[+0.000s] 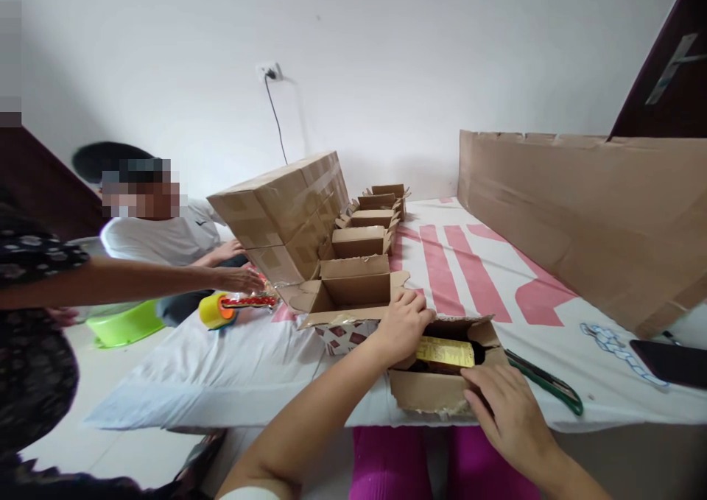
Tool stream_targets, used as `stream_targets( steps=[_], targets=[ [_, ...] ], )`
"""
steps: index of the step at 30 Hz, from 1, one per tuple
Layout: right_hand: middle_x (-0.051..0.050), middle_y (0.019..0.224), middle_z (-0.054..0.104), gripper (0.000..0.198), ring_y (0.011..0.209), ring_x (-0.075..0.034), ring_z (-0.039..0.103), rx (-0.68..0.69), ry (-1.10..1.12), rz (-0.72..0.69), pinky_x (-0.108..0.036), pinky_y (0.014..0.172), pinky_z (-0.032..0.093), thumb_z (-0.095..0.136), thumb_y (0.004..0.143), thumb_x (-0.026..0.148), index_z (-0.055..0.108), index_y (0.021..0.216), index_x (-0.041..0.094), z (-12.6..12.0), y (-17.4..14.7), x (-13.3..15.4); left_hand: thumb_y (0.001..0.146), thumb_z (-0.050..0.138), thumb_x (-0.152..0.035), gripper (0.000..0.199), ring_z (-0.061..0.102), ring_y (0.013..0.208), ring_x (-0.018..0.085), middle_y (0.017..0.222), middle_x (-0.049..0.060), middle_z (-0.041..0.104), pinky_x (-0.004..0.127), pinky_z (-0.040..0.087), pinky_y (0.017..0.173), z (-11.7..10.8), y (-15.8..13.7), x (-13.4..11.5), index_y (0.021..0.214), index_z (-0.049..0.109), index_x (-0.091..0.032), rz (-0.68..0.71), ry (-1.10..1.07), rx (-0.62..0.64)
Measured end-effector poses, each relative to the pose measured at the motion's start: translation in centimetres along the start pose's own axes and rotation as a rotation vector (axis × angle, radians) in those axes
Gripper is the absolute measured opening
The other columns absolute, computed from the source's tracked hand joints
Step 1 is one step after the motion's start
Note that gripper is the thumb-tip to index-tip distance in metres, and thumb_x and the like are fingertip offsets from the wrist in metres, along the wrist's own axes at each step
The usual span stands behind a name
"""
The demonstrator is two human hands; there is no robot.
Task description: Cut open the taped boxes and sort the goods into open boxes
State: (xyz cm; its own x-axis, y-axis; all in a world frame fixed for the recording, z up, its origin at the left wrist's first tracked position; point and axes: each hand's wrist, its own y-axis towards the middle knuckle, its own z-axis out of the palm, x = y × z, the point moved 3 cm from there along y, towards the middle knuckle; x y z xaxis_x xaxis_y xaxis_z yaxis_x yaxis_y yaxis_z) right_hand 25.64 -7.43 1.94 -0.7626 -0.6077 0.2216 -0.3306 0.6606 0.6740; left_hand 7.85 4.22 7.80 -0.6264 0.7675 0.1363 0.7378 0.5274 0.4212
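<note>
A small cardboard box (425,391) stands with its flaps up at the near edge of the cloth-covered table. Inside it lies a yellow printed packet (446,353); the rest of the contents is in shadow. My left hand (403,327) has its fingers curled over the left side of this box, partly hidden behind the rim. At the near right corner, my right hand (507,404) grips the box edge, thumb toward the front flap. Touching distance to the left is another opened carton (353,294), its inside bare where I can see it.
Several opened cartons (359,242) run back in a row beside a stack of taped boxes (276,213). A green utility knife (546,384) and a phone (671,362) lie right. A tape roll (213,311) lies left, near two people's hands. A cardboard panel (574,213) stands right.
</note>
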Motion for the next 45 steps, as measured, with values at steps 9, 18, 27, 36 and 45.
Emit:
stream_targets(
  steps=[9,18,27,36,45],
  targets=[
    [-0.007,0.093,0.07,0.017,0.082,-0.021,0.061,-0.02,-0.019,-0.024,-0.036,0.078,0.041,0.05,0.094,0.019,0.061,0.108,0.017,0.1,0.0,0.0,0.088,0.061,-0.025,0.018,0.057,0.092,0.022,0.098,0.009,0.064,0.035,0.048,0.083,-0.9,-0.7,0.4,0.104,0.06,-0.016,-0.056,-0.38,-0.097],
    [-0.006,0.096,0.07,0.017,0.084,-0.021,0.059,-0.005,-0.006,-0.015,-0.038,0.082,0.039,0.05,0.095,0.019,0.06,0.109,0.018,0.3,-0.5,0.0,0.09,0.051,-0.008,0.018,0.058,0.077,0.017,0.079,0.003,0.065,0.027,0.047,0.071,0.2,-0.5,0.3,0.078,0.061,-0.018,-0.112,-0.386,-0.137],
    [-0.007,0.098,0.07,0.018,0.085,-0.022,0.06,0.008,-0.009,-0.011,-0.039,0.083,0.038,0.05,0.095,0.018,0.059,0.111,0.018,0.1,-0.6,0.3,0.093,0.051,-0.018,0.019,0.057,0.086,0.023,0.094,0.008,0.068,0.036,0.046,0.077,-0.9,-1.3,-0.5,0.106,0.065,-0.018,-0.086,-0.217,-0.203],
    [-0.006,0.095,0.072,0.017,0.083,-0.022,0.065,0.056,0.015,-0.005,-0.039,0.081,0.045,0.052,0.094,0.019,0.061,0.108,0.02,-1.0,-1.0,1.2,0.093,0.049,-0.02,0.018,0.05,0.067,0.016,0.067,0.0,0.056,0.032,0.039,0.07,-1.9,-6.5,-5.4,0.078,0.059,-0.018,0.244,-0.091,-0.094],
    [-0.013,0.123,0.069,0.028,0.102,-0.024,0.071,0.139,-0.104,0.044,-0.035,0.085,0.058,0.053,0.095,0.026,0.064,0.118,0.016,-1.0,0.6,-0.5,0.093,0.056,-0.03,0.015,0.055,0.101,0.023,0.088,0.004,0.061,0.042,0.031,0.1,-3.0,-9.3,-5.8,0.084,0.062,-0.019,0.028,0.022,-0.147]
  ],
)
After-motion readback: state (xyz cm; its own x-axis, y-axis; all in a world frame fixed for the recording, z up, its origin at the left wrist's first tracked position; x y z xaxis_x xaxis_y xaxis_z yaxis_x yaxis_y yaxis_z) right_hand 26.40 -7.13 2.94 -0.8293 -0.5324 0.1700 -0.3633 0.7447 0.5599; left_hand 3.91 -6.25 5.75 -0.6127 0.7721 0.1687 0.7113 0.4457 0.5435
